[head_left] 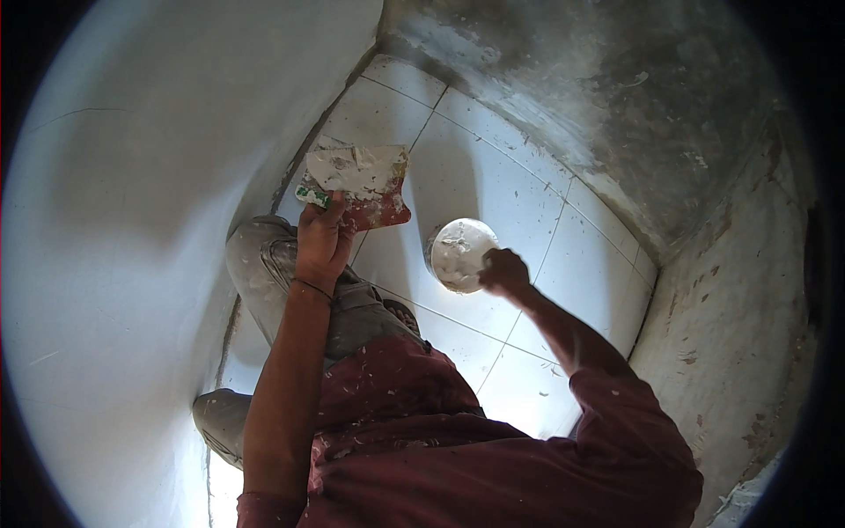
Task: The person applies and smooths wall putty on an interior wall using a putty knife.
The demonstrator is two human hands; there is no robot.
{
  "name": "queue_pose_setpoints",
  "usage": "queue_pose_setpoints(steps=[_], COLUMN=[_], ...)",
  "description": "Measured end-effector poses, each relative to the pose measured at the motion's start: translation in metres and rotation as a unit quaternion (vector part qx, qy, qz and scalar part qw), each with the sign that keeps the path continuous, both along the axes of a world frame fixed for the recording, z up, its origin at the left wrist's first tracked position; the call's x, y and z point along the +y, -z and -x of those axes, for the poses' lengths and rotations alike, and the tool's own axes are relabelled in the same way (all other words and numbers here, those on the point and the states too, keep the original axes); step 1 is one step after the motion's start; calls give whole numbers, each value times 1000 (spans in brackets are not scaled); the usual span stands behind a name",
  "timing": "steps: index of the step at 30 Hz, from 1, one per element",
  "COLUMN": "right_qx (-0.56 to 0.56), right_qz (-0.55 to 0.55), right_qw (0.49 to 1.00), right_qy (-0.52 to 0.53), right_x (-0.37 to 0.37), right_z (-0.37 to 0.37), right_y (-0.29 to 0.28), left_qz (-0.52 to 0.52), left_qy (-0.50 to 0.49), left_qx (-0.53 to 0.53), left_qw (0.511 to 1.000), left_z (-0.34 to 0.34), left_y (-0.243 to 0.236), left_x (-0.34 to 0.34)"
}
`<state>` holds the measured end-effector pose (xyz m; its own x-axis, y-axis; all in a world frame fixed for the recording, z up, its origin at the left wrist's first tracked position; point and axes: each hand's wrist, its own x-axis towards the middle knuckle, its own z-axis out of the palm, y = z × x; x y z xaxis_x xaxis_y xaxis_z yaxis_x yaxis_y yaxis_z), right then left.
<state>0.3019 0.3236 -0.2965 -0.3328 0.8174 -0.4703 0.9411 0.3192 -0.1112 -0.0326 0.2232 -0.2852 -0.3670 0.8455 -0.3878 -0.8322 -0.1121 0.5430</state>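
My left hand point(322, 239) is closed around a flat red board point(377, 209) smeared with thick white putty. Beside its thumb a green and white piece point(312, 195) juts out, perhaps a scraper's handle; I cannot tell for sure. My right hand point(505, 271) is a closed fist at the right rim of a round tub point(461, 251) filled with white putty. Whatever that fist grips, if anything, is hidden or lost in slight blur. The tub stands on the floor, to the right of the board and nearer to me.
White floor tiles point(528, 238) with dark joints and scattered specks lie below. A pale smooth wall point(132, 220) rises close on the left. A grey, patchy wall point(607, 97) closes the far side, and a stained wall point(713, 352) the right. My bent legs point(264, 264) are at the left wall.
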Motion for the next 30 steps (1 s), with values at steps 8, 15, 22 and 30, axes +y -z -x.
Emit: queue_pose_setpoints(steps=[8, 15, 22, 30], right_qx=[-27, -39, -36, -24], right_qz=[-3, 74, -203, -157], right_qw=[998, 993, 943, 938], right_qy=[-57, -82, -262, -309], right_x=[18, 24, 21, 10], right_z=[7, -3, 5, -30], right_y=[-10, -4, 20, 13], left_qz=[-18, -32, -67, -3], left_qy=[24, 46, 36, 18], left_qx=[25, 17, -5, -11], left_qw=[999, 998, 997, 1000], left_z=[3, 4, 2, 4], left_y=[19, 16, 7, 15], left_x=[-4, 0, -2, -2])
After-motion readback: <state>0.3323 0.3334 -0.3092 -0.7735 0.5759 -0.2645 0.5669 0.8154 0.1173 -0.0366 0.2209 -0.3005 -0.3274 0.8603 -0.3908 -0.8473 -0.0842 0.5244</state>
